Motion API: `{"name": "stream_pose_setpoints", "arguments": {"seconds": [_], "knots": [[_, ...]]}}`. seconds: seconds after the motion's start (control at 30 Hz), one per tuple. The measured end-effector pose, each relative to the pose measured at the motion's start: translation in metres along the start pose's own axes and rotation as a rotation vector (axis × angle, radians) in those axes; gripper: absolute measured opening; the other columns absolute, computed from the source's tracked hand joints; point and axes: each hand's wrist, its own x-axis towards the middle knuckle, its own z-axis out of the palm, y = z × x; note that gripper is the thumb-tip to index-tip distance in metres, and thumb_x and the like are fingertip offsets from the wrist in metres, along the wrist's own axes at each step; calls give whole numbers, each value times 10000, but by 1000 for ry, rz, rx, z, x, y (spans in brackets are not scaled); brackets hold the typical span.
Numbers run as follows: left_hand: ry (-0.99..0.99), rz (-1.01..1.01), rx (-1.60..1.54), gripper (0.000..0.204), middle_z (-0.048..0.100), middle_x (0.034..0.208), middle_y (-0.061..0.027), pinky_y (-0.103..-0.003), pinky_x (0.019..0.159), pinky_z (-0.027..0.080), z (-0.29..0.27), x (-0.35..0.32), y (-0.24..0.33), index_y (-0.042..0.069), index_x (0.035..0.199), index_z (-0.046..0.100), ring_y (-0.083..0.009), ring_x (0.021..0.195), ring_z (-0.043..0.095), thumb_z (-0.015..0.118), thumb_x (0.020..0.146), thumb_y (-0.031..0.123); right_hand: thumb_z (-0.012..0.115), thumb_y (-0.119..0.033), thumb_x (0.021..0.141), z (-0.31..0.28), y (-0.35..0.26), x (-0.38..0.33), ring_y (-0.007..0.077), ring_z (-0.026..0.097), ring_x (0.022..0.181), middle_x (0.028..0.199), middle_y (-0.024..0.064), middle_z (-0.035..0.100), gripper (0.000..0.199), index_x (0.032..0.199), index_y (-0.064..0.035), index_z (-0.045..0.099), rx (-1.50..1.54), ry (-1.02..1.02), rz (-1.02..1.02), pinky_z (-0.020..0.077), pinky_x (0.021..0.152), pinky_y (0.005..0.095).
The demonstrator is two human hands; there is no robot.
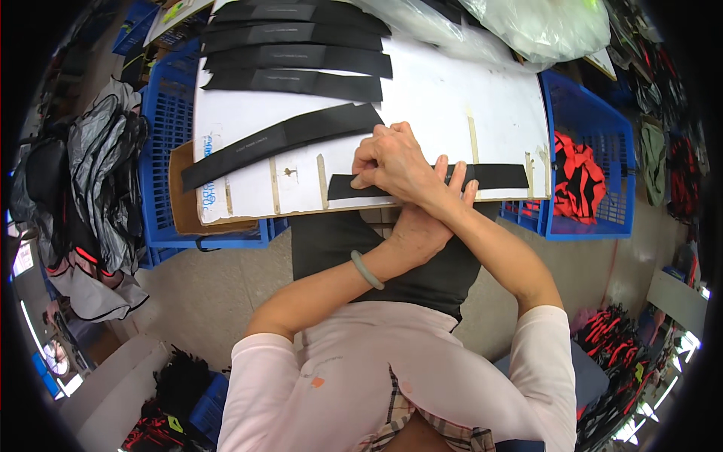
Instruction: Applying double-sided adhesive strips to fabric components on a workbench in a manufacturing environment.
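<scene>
My forearms cross at the near edge of the table. A black fabric strip [501,176] lies flat along that edge, with pale print partly covered by fingers. My left hand [425,226], reaching to the right beneath my right wrist, rests its outstretched fingers on the strip's middle. Over the strip's left part is my right hand [389,160], fingers curled in and thumb low against the fabric; whatever they grip is hidden. Another black strip [282,143] slants across the table just left of my right hand, its left end hanging past the table's edge.
Several black strips [294,80] lie in rows at the far left of the white tabletop [429,83]. Clear plastic bags [542,30] sit at the back right. Blue crates [167,135] flank the table, the right one holding red-and-black fabric [578,181]. A cardboard box [181,200] juts out at left.
</scene>
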Motion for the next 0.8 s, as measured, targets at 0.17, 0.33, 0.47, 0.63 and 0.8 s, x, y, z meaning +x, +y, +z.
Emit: {"name": "stream_pose_setpoints", "arguments": {"seconds": [0.17,0.33,0.47,0.63,0.8], "knots": [[38,-8,26,494,421,1443,-192,-572,1035,344,4,-5,0,103,1390,469,-424,1316,404,495,906,200,802,-170,606,4,0,-3,179,483,669,581,6,565,185,622,-71,646,17,1,29,330,813,335],[77,115,-43,454,526,1322,-183,-479,1010,405,-20,-9,-19,52,1275,561,-368,1225,496,559,833,157,724,-106,810,-38,-14,-6,73,576,803,855,15,635,173,948,-22,662,630,55,317,465,707,223],[122,265,-31,321,638,1111,-185,-407,896,501,-69,-25,-37,-12,1068,652,-337,1007,620,588,782,120,676,-97,849,-98,-10,-37,106,582,780,843,40,633,121,898,12,656,686,367,324,455,727,248],[350,112,256,296,671,1092,-176,-404,864,535,-181,-30,-105,-13,1090,660,-328,1015,658,594,809,53,664,-101,858,-122,-6,-33,119,589,769,834,56,644,121,884,18,669,676,488,264,467,739,260],[237,-119,180,370,610,1229,-184,-472,996,443,-131,-71,-185,5,1116,616,-372,1160,575,631,749,-39,699,-132,852,-59,-8,70,112,608,780,856,44,666,140,924,-12,714,275,212,-5,480,711,248]]}}
